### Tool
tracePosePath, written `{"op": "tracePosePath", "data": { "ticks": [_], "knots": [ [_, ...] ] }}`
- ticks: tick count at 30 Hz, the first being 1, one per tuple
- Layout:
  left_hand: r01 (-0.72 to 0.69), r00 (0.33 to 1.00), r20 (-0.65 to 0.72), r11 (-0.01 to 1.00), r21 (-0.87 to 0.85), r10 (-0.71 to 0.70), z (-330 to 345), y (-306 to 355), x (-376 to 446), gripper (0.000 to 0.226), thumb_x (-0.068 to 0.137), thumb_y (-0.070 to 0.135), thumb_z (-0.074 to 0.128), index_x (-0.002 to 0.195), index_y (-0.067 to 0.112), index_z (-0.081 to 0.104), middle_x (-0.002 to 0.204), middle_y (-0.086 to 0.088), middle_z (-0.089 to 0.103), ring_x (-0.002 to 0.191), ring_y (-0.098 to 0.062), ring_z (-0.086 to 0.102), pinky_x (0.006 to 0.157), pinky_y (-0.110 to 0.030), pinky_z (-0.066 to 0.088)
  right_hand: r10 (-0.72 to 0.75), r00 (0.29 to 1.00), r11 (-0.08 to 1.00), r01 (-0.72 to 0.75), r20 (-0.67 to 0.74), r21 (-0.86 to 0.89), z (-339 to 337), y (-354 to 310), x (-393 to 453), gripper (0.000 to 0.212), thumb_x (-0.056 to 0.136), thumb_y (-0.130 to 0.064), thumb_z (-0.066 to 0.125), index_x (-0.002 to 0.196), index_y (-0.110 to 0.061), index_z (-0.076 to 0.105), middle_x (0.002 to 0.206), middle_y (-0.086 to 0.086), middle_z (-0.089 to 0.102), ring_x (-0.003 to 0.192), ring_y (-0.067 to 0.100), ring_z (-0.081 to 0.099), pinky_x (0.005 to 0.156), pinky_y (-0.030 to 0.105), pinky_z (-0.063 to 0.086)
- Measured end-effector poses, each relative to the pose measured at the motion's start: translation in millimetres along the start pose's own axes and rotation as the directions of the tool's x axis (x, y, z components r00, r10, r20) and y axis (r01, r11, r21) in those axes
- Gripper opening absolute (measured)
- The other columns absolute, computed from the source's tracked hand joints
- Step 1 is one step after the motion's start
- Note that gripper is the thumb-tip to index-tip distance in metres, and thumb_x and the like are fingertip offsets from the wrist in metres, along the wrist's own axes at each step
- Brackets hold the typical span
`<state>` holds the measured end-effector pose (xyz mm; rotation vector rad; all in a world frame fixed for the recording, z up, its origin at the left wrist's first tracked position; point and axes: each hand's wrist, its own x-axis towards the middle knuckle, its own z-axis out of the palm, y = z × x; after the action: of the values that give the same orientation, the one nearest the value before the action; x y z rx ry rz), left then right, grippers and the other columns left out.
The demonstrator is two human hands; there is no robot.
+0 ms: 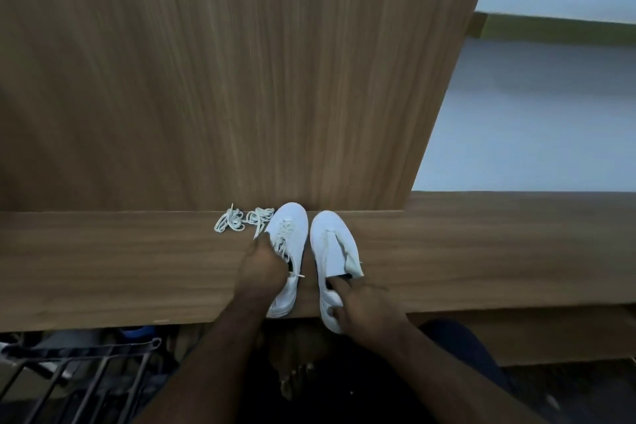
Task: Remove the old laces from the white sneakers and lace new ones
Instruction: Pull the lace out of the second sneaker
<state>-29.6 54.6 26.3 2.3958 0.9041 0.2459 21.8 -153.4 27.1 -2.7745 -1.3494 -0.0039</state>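
On the worktop [103,268], loose laces [241,218] lay just left of the laced left sneaker [290,234], which the left hand [260,268] gripped on its side. Right of it, the right hand [364,306] held the unlaced sneaker [330,244] at the heel, fingers curled around it.

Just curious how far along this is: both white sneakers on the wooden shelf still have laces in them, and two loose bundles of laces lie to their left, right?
Not quite. In the head view only the left sneaker is laced; the right sneaker has none, its tongue flipped out. The two lace bundles do lie to their left on the wooden shelf.
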Motion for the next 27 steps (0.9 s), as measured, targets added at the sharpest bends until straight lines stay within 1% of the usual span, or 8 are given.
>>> {"op": "tracePosePath", "data": {
  "ticks": [8, 10, 13, 15, 17, 19, 23, 27],
  "knots": [
    [0.08, 0.997, 0.023, 0.987, -0.139, -0.078, 7, -3, 2, 0.05, 0.083, 0.012, 0.06, 0.132, 0.021, 0.058, 0.125, -0.004, 0.065, 0.112, -0.028, 0.063, 0.094, -0.034, 0.049, 0.243, 0.97, 0.97, -0.243, 0.008, 0.0, -6, 70, 4, 0.043, 0.089, -0.039, 0.06, 0.131, -0.029, 0.053, 0.123, -0.001, 0.06, 0.108, 0.022, 0.06, 0.085, 0.034, 0.048],
    [0.085, 0.996, 0.032, 0.982, -0.166, -0.081, 11, -1, -3, 0.047, 0.083, 0.013, 0.059, 0.128, 0.026, 0.061, 0.123, 0.0, 0.068, 0.109, -0.025, 0.064, 0.09, -0.031, 0.05, 0.285, 0.948, 0.955, -0.293, -0.138, -0.037, -10, 67, 2, 0.038, 0.084, -0.04, 0.064, 0.119, -0.028, 0.064, 0.116, -0.001, 0.063, 0.102, 0.023, 0.062, 0.082, 0.037, 0.048],
    [0.046, 0.998, 0.049, 0.98, -0.192, -0.037, 19, 3, -15, 0.038, 0.086, 0.022, 0.062, 0.124, 0.029, 0.065, 0.118, 0.006, 0.07, 0.107, -0.02, 0.065, 0.085, -0.028, 0.049, 0.243, 0.931, 0.953, -0.179, -0.271, 0.243, -17, 45, 2, 0.026, 0.083, -0.035, 0.062, 0.103, -0.022, 0.07, 0.1, -0.003, 0.068, 0.092, 0.02, 0.063, 0.081, 0.038, 0.052],
    [0.024, 0.998, 0.06, 0.972, -0.232, -0.01, 24, 5, -20, 0.026, 0.088, 0.026, 0.062, 0.112, 0.029, 0.07, 0.108, 0.01, 0.072, 0.102, -0.016, 0.066, 0.081, -0.026, 0.048, 0.234, 0.964, 0.834, -0.132, -0.125, 0.536, -23, 27, 4, 0.023, 0.089, -0.031, 0.062, 0.109, -0.023, 0.069, 0.097, -0.008, 0.068, 0.094, 0.011, 0.063, 0.09, 0.035, 0.05],
    [0.018, 0.999, 0.052, 0.955, -0.297, -0.003, 24, 6, -23, 0.01, 0.09, 0.024, 0.063, 0.091, 0.028, 0.073, 0.091, 0.011, 0.073, 0.09, -0.015, 0.068, 0.074, -0.027, 0.047, 0.214, 0.974, 0.736, -0.115, -0.069, 0.667, -24, 16, 11, 0.007, 0.089, -0.028, 0.064, 0.095, -0.03, 0.068, 0.082, -0.011, 0.065, 0.08, 0.003, 0.06, 0.077, 0.028, 0.05],
    [0.017, 1.0, 0.029, 0.928, -0.372, -0.006, 22, 3, -24, 0.012, 0.09, 0.019, 0.065, 0.081, 0.026, 0.071, 0.083, 0.009, 0.073, 0.083, -0.015, 0.068, 0.073, -0.028, 0.049, 0.181, 0.977, 0.763, -0.067, -0.113, 0.643, -19, 8, 20, 0.01, 0.088, -0.029, 0.064, 0.08, -0.035, 0.062, 0.073, -0.015, 0.059, 0.071, 0.002, 0.055, 0.066, 0.023, 0.042],
    [0.056, 0.998, 0.037, 0.844, -0.534, -0.043, 15, 4, -27, 0.02, 0.092, 0.009, 0.063, 0.077, 0.021, 0.069, 0.074, 0.004, 0.07, 0.066, -0.015, 0.065, 0.065, -0.029, 0.05, 0.182, 0.977, 0.805, -0.085, -0.108, 0.587, -9, 3, 40, 0.021, 0.088, -0.033, 0.062, 0.103, -0.02, 0.069, 0.097, -0.007, 0.07, 0.088, 0.011, 0.061, 0.074, 0.027, 0.043],
    [0.065, 0.996, 0.08, 0.839, -0.54, -0.026, 19, 7, -31, 0.021, 0.09, 0.007, 0.063, 0.074, 0.019, 0.067, 0.063, 0.004, 0.066, 0.056, -0.013, 0.058, 0.064, -0.03, 0.047, 0.186, 0.982, 0.83, -0.141, -0.028, 0.54, 1, 3, 46, 0.016, 0.08, -0.022, 0.062, 0.093, -0.015, 0.067, 0.09, 0.0, 0.07, 0.082, 0.017, 0.061, 0.07, 0.024, 0.035]
  ]
}}
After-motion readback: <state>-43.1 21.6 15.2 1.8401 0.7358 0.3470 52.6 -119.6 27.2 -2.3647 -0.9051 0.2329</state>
